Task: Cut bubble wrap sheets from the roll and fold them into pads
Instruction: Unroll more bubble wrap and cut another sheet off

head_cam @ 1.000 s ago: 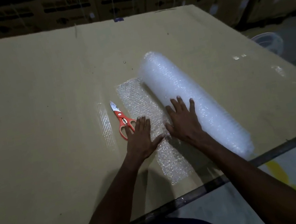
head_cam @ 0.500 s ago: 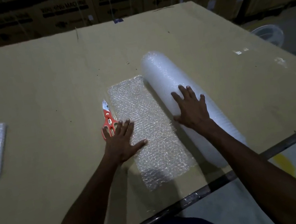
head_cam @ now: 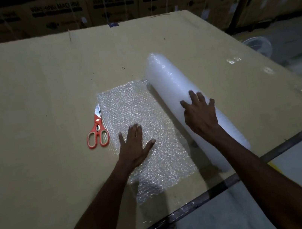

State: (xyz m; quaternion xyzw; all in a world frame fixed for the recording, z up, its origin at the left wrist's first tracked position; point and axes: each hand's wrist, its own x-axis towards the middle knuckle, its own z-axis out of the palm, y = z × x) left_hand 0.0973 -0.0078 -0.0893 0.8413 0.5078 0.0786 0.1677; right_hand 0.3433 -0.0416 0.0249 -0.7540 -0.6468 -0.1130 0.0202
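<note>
Currently the bubble wrap roll (head_cam: 190,106) lies on the cardboard-covered table (head_cam: 41,76), its unrolled sheet (head_cam: 138,112) spread flat to its left. We keep the left hand (head_cam: 134,148) pressing the sheet with straight fingers while the right hand (head_cam: 199,115), fingers spread, rests on the roll. Roll evenly, keep the sheet taut, then reach for the scissors (head_cam: 97,131) just beside its left edge.

The stacked cartons (head_cam: 112,3) behind the table read "LG" and "WASHING MACHINE".
</note>
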